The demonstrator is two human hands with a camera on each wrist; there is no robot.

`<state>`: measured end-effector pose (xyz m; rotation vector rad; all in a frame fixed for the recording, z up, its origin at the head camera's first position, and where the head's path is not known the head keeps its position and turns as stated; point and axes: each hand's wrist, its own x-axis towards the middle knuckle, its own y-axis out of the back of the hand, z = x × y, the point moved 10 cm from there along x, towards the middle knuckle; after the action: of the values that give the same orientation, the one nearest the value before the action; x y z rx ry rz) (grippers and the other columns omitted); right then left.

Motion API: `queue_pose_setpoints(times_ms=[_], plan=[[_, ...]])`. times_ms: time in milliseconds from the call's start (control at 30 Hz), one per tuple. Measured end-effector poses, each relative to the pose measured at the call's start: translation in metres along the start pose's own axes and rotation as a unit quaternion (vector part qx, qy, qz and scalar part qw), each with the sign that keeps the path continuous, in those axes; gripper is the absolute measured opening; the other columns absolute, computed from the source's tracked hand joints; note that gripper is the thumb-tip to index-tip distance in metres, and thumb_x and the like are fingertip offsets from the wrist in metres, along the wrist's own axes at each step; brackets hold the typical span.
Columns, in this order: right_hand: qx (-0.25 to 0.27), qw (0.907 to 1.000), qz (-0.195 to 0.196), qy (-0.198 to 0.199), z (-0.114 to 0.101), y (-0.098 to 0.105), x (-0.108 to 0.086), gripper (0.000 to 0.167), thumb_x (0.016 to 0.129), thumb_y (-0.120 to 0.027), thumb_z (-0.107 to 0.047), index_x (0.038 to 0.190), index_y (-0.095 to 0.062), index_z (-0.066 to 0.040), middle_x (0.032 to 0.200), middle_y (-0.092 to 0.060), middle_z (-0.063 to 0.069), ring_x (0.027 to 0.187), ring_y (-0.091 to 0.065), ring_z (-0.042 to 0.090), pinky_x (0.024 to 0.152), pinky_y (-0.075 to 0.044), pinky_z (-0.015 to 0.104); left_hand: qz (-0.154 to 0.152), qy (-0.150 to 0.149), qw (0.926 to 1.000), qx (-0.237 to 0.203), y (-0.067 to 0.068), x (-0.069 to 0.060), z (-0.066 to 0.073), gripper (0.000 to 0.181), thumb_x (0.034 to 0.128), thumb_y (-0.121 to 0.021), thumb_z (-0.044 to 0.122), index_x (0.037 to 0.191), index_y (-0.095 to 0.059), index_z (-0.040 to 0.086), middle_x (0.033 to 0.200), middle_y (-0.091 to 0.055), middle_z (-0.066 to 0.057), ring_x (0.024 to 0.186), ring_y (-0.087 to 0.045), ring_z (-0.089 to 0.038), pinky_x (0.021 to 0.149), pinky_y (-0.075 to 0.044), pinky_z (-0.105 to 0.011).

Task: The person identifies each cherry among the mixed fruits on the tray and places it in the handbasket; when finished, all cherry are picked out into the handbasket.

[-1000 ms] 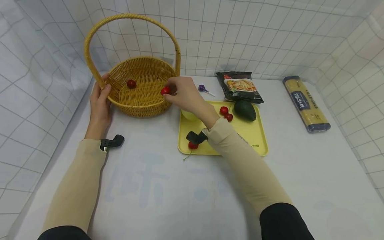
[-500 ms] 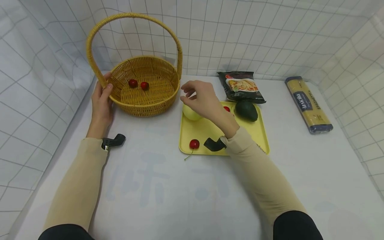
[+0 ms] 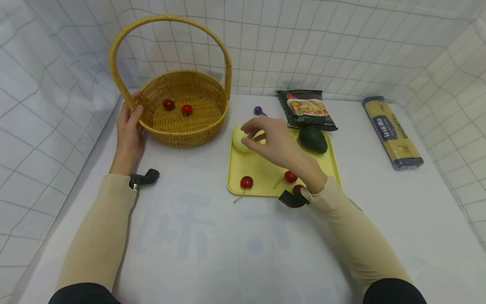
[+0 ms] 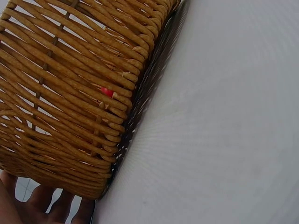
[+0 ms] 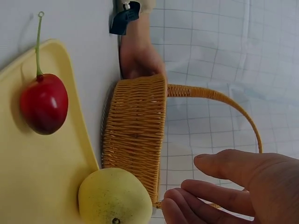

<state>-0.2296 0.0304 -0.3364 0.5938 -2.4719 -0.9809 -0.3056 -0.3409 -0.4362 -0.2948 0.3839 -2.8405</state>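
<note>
At the left, my left hand (image 3: pixel 128 128) grips the side of a woven basket (image 3: pixel 182 140) by its handle base, thumb at the rim and fingers behind the wall. Two red cherries (image 3: pixel 186 109) lie inside the basket. My right hand (image 3: pixel 276 141), fingers loosely bent and holding nothing, hovers over a yellow tray (image 3: pixel 262 166). Just beyond its fingertips on the tray sits a round yellow-green fruit (image 5: pixel 114 196), pear-like with brown specks. A stemmed cherry (image 3: pixel 246 182) lies near the tray's front left corner. Two more cherries (image 3: pixel 290 176) show beside the right wrist. The hand covers part of the tray.
On the tray's back right rests a dark green avocado (image 3: pixel 313 140). Behind it lies a black noodle packet (image 3: pixel 308 109), with a purple-wrapped lollipop (image 3: pixel 258 110) to its left. A spaghetti pack (image 3: pixel 392 131) lies far right. Gridded white sheeting stands behind the table.
My right hand let go of a cherry inside the basket, so two lie there now. It then moved right and toward me, over the tray. My left hand stayed on the basket.
</note>
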Motion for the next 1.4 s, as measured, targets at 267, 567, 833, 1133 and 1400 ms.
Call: queue_pose_setpoints(times_ms=[267, 567, 833, 1133, 1400], plan=[[0.002, 0.9994, -0.033, 0.005, 0.009, -0.007, -0.019, 0.023, 0.098, -0.075, -0.016, 0.117, -0.076, -0.005, 0.110, -0.077, 0.005, 0.098, -0.072, 0.016, 0.088, -0.061, 0.038, -0.003, -0.001, 1.0000, 0.000, 0.000, -0.002, 0.001, 0.043, 0.1073, -0.059, 0.018, 0.150, -0.058, 0.020, 0.157, -0.049, -0.004, 0.143, -0.043, -0.020, 0.116, -0.034, -0.031], [0.021, 0.9952, -0.094, -0.016, 0.022, -0.029, -0.038, 0.026, 0.096, -0.077, -0.016, 0.119, -0.076, -0.005, 0.110, -0.077, 0.004, 0.100, -0.071, 0.015, 0.090, -0.059, 0.039, -0.004, -0.001, 1.0000, -0.006, -0.001, -0.001, 0.000, 0.044, 0.1063, -0.061, 0.018, 0.150, -0.058, 0.020, 0.156, -0.050, -0.004, 0.142, -0.045, -0.020, 0.113, -0.036, -0.028], [0.039, 0.9859, -0.162, 0.004, 0.023, -0.052, -0.047, 0.030, 0.092, -0.068, 0.000, 0.121, -0.074, -0.003, 0.112, -0.077, 0.007, 0.103, -0.071, 0.020, 0.091, -0.059, 0.039, -0.005, 0.005, 1.0000, -0.003, -0.001, -0.001, -0.001, 0.044, 0.1070, -0.060, 0.019, 0.151, -0.057, 0.020, 0.158, -0.048, -0.003, 0.145, -0.043, -0.020, 0.116, -0.034, -0.029], [0.029, 0.9739, -0.225, 0.001, 0.021, -0.074, -0.054, 0.036, 0.088, -0.075, -0.001, 0.123, -0.076, -0.010, 0.118, -0.075, -0.003, 0.106, -0.069, 0.013, 0.095, -0.058, 0.033, -0.002, 0.006, 1.0000, -0.006, 0.000, -0.002, -0.001, 0.043, 0.1073, -0.059, 0.018, 0.151, -0.058, 0.020, 0.157, -0.049, -0.004, 0.143, -0.044, -0.020, 0.115, -0.035, -0.028], [0.013, 0.9741, -0.225, 0.018, 0.016, -0.078, -0.053, 0.033, 0.089, -0.078, -0.003, 0.121, -0.077, -0.010, 0.114, -0.075, -0.003, 0.102, -0.070, 0.013, 0.094, -0.058, 0.033, -0.002, 0.007, 1.0000, -0.002, -0.001, -0.004, 0.002, 0.043, 0.1077, -0.059, 0.018, 0.151, -0.057, 0.021, 0.158, -0.048, -0.004, 0.144, -0.044, -0.020, 0.116, -0.034, -0.029]])
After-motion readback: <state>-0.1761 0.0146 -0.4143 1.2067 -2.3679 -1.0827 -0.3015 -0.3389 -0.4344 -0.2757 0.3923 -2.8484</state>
